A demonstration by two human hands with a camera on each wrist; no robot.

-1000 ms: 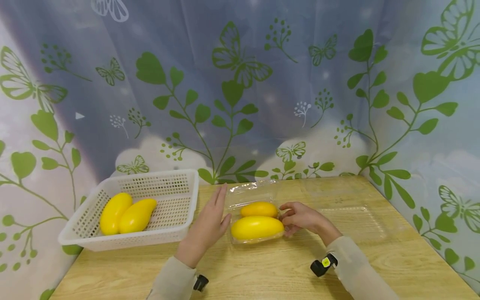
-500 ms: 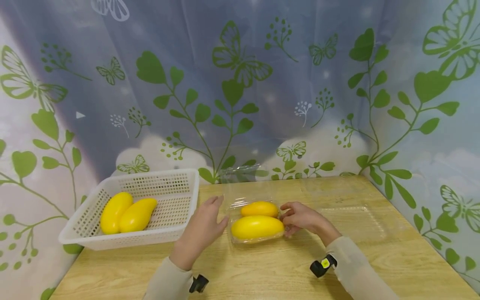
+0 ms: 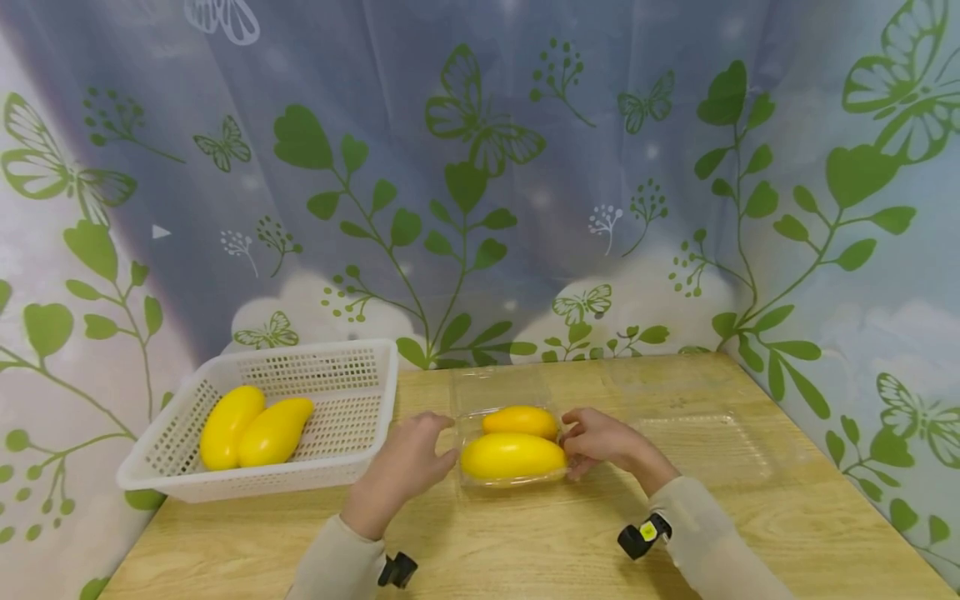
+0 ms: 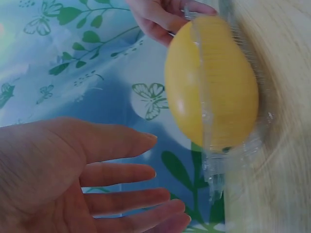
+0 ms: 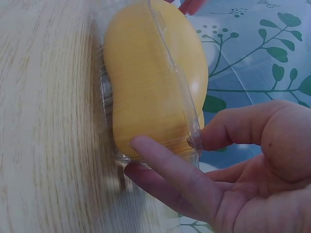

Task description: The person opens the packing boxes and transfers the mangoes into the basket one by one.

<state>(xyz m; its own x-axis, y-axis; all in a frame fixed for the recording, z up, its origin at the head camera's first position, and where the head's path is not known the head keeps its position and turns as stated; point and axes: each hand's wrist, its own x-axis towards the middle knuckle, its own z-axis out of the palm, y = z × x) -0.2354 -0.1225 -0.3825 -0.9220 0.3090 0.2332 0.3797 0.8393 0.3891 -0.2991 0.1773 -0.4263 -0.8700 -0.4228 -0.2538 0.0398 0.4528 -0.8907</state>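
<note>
Two yellow mangoes, a front one (image 3: 513, 457) and a rear one (image 3: 520, 422), lie side by side in a clear plastic clamshell box (image 3: 517, 481). Its lid (image 3: 502, 389) is folded back flat on the table. My right hand (image 3: 606, 442) holds the box's right end, with fingers on the end wall and rim in the right wrist view. Just left of the box hovers my left hand (image 3: 405, 467). In the left wrist view its fingers (image 4: 126, 201) are extended and apart from the box, holding nothing.
At the left stands a white perforated basket (image 3: 375, 446) holding two more mangoes (image 3: 255, 429). Another clear plastic box (image 3: 708, 442) lies unfolded on the wooden table (image 3: 510, 550) to the right. A patterned curtain (image 3: 480, 208) hangs behind the table's back edge.
The box's lid swung up, then came down flat toward the back. My left hand drew back from beside it toward me. My right hand has stayed at the box's right end.
</note>
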